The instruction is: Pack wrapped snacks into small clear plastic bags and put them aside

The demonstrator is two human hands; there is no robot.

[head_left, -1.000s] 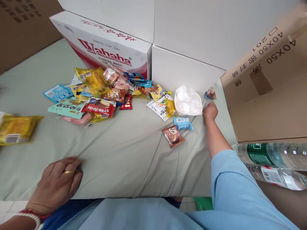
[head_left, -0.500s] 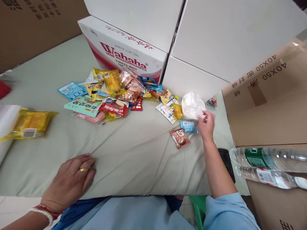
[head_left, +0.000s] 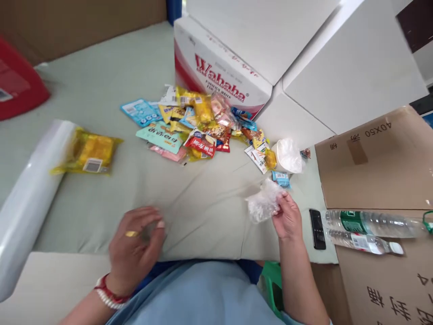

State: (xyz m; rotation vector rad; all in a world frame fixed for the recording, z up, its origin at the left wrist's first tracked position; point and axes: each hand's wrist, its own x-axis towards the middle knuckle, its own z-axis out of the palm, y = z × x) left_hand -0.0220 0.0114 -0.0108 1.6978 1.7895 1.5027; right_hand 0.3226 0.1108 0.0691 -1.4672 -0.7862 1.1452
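On the bench [head_left: 203, 216], snack packets [head_left: 162, 137] are crowding a Wahaha box [head_left: 219, 61] while the right hand [head_left: 287, 217] is pinching crumpled clear plastic [head_left: 262, 203] and the left hand [head_left: 131, 243] is curling half-open, any hold unclear.

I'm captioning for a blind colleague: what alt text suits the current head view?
A person's right hand holds crumpled clear plastic over a cloth-covered table, the left hand half-open across from it. Beyond are a heap of wrapped snacks, a white tub and a Wahaha box.
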